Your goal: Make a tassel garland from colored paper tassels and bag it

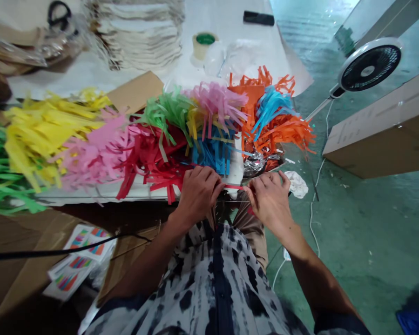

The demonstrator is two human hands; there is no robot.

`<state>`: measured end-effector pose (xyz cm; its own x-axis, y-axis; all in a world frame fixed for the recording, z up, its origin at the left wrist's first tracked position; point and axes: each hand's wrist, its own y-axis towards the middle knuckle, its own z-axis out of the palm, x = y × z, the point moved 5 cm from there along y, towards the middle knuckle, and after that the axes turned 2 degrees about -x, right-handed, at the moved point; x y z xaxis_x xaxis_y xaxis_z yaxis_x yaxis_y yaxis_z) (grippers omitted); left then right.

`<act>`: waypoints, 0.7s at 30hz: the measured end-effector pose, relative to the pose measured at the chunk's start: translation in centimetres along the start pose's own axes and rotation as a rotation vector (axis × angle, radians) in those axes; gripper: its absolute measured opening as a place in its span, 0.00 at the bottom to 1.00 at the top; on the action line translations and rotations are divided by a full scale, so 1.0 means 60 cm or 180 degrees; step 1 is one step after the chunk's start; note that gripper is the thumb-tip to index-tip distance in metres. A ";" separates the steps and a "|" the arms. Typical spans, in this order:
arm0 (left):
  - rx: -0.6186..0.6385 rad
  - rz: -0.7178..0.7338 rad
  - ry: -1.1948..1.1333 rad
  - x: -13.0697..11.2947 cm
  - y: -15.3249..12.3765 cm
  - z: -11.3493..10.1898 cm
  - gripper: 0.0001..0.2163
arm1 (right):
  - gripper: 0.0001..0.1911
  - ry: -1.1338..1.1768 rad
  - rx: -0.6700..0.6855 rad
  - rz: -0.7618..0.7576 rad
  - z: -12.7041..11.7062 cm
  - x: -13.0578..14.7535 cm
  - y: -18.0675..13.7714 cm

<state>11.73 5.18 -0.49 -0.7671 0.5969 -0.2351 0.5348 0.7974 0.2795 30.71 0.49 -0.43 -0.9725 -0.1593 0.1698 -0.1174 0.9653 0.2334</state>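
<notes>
A thin red twisted paper strip (234, 187) is stretched level between my two hands at the table's front edge. My left hand (199, 191) is closed on its left end, beside a red fringed tissue paper tassel (153, 146). The fingers of my right hand (270, 197) pinch the other end; the fingertips are partly hidden. Just behind my hands lie a blue fringed tassel (211, 156) and crumpled silver foil (254, 164). Orange fringed tissue (282, 130) lies beyond my right hand, with a light blue bunch (274, 109) on top.
Pink (94, 149), yellow (49, 135) and green tissue (7, 172) fringes cover the table's left. Behind stand a tape roll (199, 49), stacked pale sheets (138, 35) and a black object (258, 18). A fan (370, 67) and a carton (380, 125) are at right.
</notes>
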 end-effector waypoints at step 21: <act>-0.0691 0.0741 -0.0360 -0.059 -0.067 -0.012 0.15 | 0.16 0.0070 -0.0688 -0.0700 -0.016 0.053 -0.048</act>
<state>12.04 -0.17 -0.12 -0.5825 0.7765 -0.2401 0.5938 0.6083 0.5267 28.16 -3.01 0.35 -0.9237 -0.3663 0.1127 -0.2768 0.8411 0.4646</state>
